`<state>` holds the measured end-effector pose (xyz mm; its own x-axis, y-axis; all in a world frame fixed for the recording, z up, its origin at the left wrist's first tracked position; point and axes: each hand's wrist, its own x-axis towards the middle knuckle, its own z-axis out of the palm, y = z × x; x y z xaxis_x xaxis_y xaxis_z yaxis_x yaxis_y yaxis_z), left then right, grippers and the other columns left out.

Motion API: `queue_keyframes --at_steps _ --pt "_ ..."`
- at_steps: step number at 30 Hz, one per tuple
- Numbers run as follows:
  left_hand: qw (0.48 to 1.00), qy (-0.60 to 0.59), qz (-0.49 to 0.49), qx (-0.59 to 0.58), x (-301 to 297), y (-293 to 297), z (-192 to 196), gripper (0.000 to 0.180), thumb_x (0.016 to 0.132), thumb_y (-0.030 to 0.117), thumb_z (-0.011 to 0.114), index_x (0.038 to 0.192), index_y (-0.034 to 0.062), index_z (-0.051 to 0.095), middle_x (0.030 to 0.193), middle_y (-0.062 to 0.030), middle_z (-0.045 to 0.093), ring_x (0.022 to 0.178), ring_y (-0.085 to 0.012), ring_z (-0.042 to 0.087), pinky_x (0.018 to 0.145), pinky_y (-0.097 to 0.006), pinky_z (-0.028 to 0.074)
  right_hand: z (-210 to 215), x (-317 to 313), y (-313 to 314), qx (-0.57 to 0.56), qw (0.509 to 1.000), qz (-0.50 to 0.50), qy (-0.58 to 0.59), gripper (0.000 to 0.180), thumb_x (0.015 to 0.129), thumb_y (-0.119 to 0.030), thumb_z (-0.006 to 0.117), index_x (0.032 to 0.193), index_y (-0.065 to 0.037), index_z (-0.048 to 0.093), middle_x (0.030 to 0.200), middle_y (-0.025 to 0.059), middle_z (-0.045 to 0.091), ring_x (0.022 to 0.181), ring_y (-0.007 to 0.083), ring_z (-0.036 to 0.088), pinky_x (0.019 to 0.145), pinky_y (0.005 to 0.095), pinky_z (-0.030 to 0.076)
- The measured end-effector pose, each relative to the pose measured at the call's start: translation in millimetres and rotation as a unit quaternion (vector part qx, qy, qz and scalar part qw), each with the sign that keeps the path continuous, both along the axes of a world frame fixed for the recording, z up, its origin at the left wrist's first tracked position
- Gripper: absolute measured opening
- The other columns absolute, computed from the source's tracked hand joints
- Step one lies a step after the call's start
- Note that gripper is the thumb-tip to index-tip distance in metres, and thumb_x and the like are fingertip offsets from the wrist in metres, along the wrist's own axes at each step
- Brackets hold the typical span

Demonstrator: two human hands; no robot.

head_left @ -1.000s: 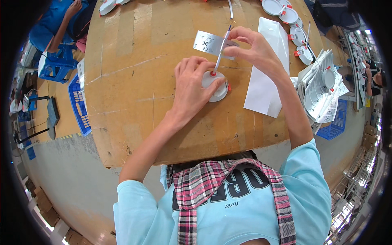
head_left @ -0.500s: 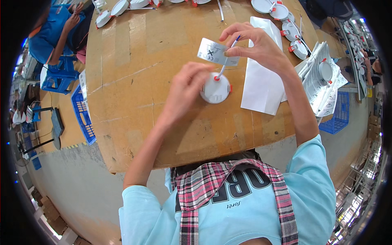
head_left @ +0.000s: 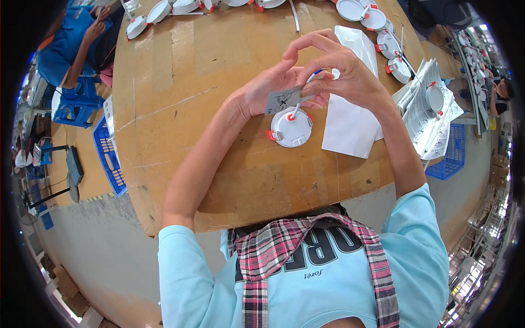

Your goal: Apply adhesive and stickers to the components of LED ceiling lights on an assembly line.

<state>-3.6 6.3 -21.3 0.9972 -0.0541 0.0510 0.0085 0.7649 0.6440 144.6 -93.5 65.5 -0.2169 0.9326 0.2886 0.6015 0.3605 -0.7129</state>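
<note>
A round white lamp housing (head_left: 291, 127) with red clips lies on the brown worktable (head_left: 191, 82). A thin white cable (head_left: 296, 108) rises from its middle to a small grey rectangular module (head_left: 284, 99). My left hand (head_left: 268, 90) holds that module from the left, just above the housing. My right hand (head_left: 342, 71) pinches the module's right end and the cable with its fingertips. Both hands hover over the table, a little above the housing.
White paper sheets (head_left: 350, 123) lie right of the housing. More round white housings (head_left: 377, 27) line the far edge, others sit in a stack of sheets (head_left: 432, 106) at right. Blue crates (head_left: 109, 156) and a blue stool (head_left: 76, 101) stand left, beside another person (head_left: 82, 41).
My left hand has lifted off the housing and taken hold of the grey module. Both hands now hold the module above the housing, which lies uncovered.
</note>
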Motion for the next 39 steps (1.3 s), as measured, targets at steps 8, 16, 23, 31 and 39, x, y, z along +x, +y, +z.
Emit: queue_keyframes --at_steps 8,16,23,31,39 --pt "0.983 0.083 0.111 0.120 -11.9 2.9 -1.0 0.040 0.088 0.030 0.064 0.114 -0.0005 0.057 0.097 -0.0080 0.065 0.088 -0.0148 0.063 0.086 -0.032 0.052 -4.9 0.5 -5.3 0.014 0.999 -0.031 -0.008 0.010 0.072 -0.006 0.074 0.078 -0.013 0.070 0.109 -0.0024 0.056 0.111 0.0207 0.041 0.092 0.0335 0.042" --pt "0.956 0.095 0.248 0.127 -21.6 0.9 2.7 0.030 0.087 0.020 0.065 0.109 0.0010 0.059 0.097 -0.0061 0.065 0.086 -0.0126 0.063 0.078 -0.028 0.053 -13.9 -2.8 -9.9 0.047 0.993 -0.104 0.041 0.011 0.072 -0.012 0.076 0.080 -0.010 0.068 0.100 -0.0004 0.055 0.100 0.0199 0.046 0.088 0.0321 0.040" --pt "0.934 0.033 0.328 0.140 -26.3 -3.7 1.0 0.022 0.090 0.015 0.059 0.105 -0.0003 0.058 0.099 -0.0085 0.066 0.093 -0.0157 0.065 0.089 -0.038 0.055 -32.3 -8.9 -7.4 0.064 0.973 -0.190 0.118 0.014 0.076 -0.017 0.076 0.080 -0.006 0.068 0.087 0.0012 0.054 0.086 0.0152 0.050 0.075 0.0283 0.041" --pt "0.901 0.084 0.383 0.188 -27.5 -5.3 3.0 0.018 0.092 0.010 0.057 0.105 -0.0014 0.058 0.098 -0.0096 0.067 0.090 -0.0149 0.066 0.085 -0.034 0.057 -34.4 -12.1 -4.0 0.044 0.963 -0.216 0.155 0.013 0.077 -0.014 0.075 0.079 -0.004 0.068 0.080 0.0000 0.057 0.077 0.0119 0.050 0.072 0.0267 0.042" --pt "0.888 0.099 0.414 0.175 -26.8 -6.1 7.9 0.017 0.087 0.008 0.063 0.100 -0.0024 0.061 0.090 -0.0114 0.069 0.082 -0.0139 0.067 0.079 -0.029 0.057 -36.0 -11.8 -2.6 0.006 0.957 -0.229 0.180 0.013 0.078 -0.013 0.074 0.083 -0.004 0.067 0.081 -0.0004 0.064 0.069 0.0094 0.054 0.067 0.0248 0.045"
